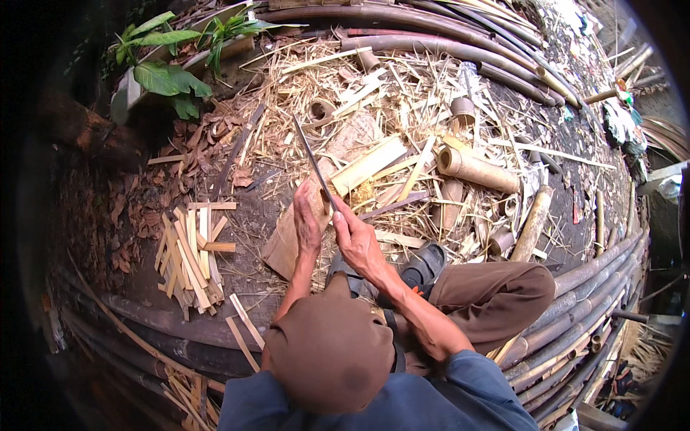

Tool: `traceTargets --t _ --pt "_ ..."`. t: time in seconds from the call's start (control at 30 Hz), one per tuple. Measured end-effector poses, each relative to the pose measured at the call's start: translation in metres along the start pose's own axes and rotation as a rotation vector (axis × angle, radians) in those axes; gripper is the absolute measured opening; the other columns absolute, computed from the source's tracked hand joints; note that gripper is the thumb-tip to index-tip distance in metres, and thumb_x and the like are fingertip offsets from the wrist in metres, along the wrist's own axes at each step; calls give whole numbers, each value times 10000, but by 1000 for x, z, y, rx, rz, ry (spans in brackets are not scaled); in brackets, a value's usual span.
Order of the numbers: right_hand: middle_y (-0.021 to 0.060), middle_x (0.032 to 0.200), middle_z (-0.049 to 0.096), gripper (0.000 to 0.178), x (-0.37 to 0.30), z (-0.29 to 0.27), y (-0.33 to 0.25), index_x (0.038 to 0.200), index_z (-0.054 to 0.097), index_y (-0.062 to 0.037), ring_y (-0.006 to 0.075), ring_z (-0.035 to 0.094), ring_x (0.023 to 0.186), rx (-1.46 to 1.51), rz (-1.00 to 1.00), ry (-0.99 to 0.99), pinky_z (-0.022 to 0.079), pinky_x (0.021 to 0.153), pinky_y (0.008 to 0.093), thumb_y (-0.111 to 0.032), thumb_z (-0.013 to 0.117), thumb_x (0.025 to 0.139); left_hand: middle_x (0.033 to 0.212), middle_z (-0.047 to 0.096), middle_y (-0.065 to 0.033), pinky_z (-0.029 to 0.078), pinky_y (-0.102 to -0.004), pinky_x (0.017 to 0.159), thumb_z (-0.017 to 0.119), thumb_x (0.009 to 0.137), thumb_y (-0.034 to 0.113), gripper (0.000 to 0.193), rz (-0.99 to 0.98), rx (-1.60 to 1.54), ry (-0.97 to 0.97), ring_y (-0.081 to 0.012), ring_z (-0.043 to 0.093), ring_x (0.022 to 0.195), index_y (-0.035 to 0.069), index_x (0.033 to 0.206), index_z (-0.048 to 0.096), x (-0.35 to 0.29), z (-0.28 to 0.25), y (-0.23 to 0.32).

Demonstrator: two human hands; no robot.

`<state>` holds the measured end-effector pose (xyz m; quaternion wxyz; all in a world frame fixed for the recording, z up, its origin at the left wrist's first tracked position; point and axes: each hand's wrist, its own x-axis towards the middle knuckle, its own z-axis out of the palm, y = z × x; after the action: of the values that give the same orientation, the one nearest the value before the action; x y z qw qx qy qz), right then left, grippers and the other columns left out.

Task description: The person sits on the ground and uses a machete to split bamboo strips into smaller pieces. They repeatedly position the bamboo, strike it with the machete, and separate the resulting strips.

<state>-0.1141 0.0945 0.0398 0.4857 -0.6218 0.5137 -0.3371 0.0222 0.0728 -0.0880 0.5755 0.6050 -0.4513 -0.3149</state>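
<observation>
Blade (310,159): long, thin, dark, stiff metal; judged light but sharp, runs toward 11 o'clock from both hands.
Right hand (357,241): fingers curled tight round its handle end.
Left hand (307,223): fingers nearly straight, flat against bamboo piece (321,210); safest hold looks handle only.
Split slats (190,258): piled at 9 o'clock.

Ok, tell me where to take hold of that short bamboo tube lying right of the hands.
Probably grip the short bamboo tube around its middle, coming from above. It lies flat on the straw litter, round barrel exposed, open end facing left; fingers can wrap across it.
</observation>
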Motion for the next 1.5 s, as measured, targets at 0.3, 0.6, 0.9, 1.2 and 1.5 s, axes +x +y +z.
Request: traceTargets --t 0.3,0.6,0.9,1.2,1.5 --pt "329 1035 616 451 8 -5 39 1404 416 -51 432 593 1074 -56 -58 36 467 864 449 -264 416 1007 1059 615 -133 468 -353 879 451 1001 234 298 -132 156 180 -230 600 997 -3 1133 576 -53 -61 -4" --pt "140 602 510 490 -4 -24 -18 1451 356 -62 208 522 572 170 9 -51 453 593 349 -265 428 1010 1044 629 -121 494 -324 827 546 951 176 251 -208 151 159 -201 610 958 -21 1097 599 -74 -94 18" --pt "173 767 593 586 18 -13 80 1398 434 -49 268 586 742 27 92 -99 470 718 400 -398 521 936 1103 561 -145 413 -415 932 786 738 287 629 495 518 -196 -307 531 1049 35 1252 524 30 15 103" --pt "267 785 645 324 35 -28 88 1043 614 32 397 661 772 -183 174 -117 511 709 449 -167 623 788 961 567 -98 324 -452 849 732 780 337 363 332 627 -402 -247 495 921 64 995 627 63 48 75" --pt "247 808 669 293 33 -22 104 1039 631 -11 404 667 790 -178 215 -155 520 696 472 -169 626 792 800 650 -77 393 -409 774 758 755 317 331 284 600 -411 -237 580 787 65 954 681 61 57 87"
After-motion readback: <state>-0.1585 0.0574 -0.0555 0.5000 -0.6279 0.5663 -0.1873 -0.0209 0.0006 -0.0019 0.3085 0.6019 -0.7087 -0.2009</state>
